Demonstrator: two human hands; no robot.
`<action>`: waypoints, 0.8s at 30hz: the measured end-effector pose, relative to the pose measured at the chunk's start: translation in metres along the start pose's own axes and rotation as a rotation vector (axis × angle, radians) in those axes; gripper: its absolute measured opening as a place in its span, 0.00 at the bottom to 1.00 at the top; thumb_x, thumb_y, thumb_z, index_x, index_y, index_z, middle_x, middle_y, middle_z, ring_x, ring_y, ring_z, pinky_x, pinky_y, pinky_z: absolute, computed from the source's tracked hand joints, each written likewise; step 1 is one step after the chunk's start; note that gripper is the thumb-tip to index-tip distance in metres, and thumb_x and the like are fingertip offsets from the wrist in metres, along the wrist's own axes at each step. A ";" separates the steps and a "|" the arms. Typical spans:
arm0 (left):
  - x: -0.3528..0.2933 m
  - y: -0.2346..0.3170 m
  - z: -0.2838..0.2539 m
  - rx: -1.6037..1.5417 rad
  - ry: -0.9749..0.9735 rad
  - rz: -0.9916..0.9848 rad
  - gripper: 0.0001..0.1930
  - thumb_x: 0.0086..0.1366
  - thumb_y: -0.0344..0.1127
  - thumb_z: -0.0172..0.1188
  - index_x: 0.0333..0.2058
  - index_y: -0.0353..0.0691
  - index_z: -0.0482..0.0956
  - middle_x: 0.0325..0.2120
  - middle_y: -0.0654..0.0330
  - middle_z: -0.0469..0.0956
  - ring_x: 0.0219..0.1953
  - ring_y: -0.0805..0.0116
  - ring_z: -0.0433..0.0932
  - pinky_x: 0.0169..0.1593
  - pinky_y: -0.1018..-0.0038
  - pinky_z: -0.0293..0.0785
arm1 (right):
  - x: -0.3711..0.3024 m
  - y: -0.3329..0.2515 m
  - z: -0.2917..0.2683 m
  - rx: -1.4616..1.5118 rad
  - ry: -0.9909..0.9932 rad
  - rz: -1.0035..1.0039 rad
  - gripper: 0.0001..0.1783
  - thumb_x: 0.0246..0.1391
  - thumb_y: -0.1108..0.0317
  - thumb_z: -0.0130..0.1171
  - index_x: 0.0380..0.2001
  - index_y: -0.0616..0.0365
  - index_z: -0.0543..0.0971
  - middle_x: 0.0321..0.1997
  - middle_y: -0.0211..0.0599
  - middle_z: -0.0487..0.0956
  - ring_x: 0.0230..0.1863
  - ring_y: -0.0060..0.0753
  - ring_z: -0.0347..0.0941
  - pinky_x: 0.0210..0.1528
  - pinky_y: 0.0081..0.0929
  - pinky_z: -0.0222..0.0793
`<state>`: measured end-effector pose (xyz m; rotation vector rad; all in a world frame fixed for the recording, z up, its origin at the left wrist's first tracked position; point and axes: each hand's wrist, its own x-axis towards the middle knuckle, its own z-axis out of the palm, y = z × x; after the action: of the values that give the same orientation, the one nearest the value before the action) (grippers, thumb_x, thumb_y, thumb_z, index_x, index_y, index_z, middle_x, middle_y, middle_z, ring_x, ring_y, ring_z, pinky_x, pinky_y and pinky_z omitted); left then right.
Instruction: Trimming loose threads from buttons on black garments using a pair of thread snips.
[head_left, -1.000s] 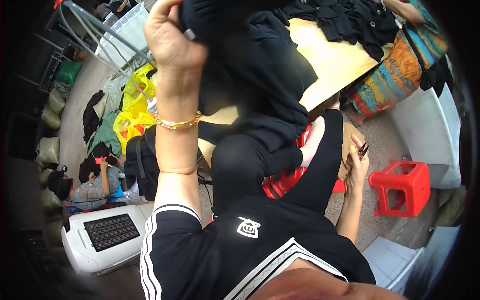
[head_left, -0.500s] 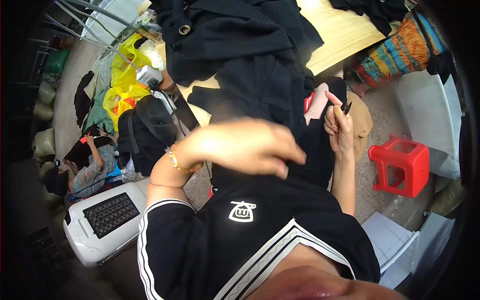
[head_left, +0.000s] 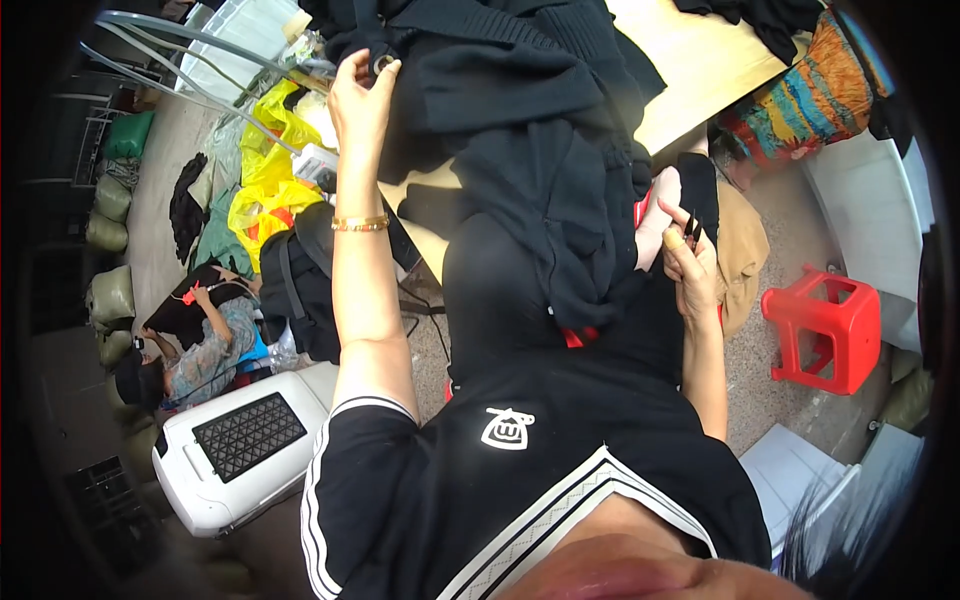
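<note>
Two hands apart, left [head_left: 360, 102] pinching garment [head_left: 505, 88], right [head_left: 694, 270] clasping scissors [head_left: 692, 230] beside it, risk snags if blades stray.

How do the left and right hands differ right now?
Contents: the left hand is at a round ring on the black garment, grip unclear; the right hand holds a small dark pointed tool.
Position: the left hand is stretched forward; the right hand is nearer the body.
Thumbs: the right hand's has a beige covering; the left hand's looks bare.
Shared: both forearms are bare.
</note>
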<state>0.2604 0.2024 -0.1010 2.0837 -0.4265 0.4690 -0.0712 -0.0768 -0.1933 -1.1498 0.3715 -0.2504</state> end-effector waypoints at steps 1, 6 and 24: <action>-0.001 0.002 -0.004 0.002 0.019 0.050 0.22 0.56 0.38 0.71 0.46 0.30 0.79 0.31 0.59 0.82 0.33 0.72 0.78 0.42 0.77 0.74 | -0.001 -0.001 0.000 0.001 0.016 0.000 0.26 0.60 0.66 0.61 0.60 0.63 0.72 0.23 0.13 0.61 0.19 0.05 0.50 0.19 0.10 0.41; -0.013 0.068 -0.027 -0.669 -0.086 0.067 0.15 0.57 0.25 0.69 0.43 0.31 0.78 0.34 0.63 0.79 0.36 0.77 0.77 0.43 0.81 0.74 | 0.011 -0.023 0.012 -0.248 0.043 -0.249 0.29 0.52 0.77 0.65 0.59 0.63 0.73 0.26 0.15 0.62 0.26 0.07 0.56 0.32 0.08 0.52; -0.039 0.111 -0.171 -1.495 -0.516 0.204 0.27 0.67 0.45 0.54 0.57 0.30 0.70 0.54 0.46 0.75 0.57 0.53 0.74 0.62 0.50 0.70 | 0.100 -0.104 0.126 -0.297 -0.397 -0.718 0.14 0.56 0.76 0.57 0.45 0.61 0.81 0.37 0.26 0.79 0.38 0.19 0.75 0.39 0.20 0.71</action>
<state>0.1460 0.2961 0.0450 0.6561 -0.9192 -0.2905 0.0710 -0.0500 -0.0685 -1.5624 -0.3848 -0.5925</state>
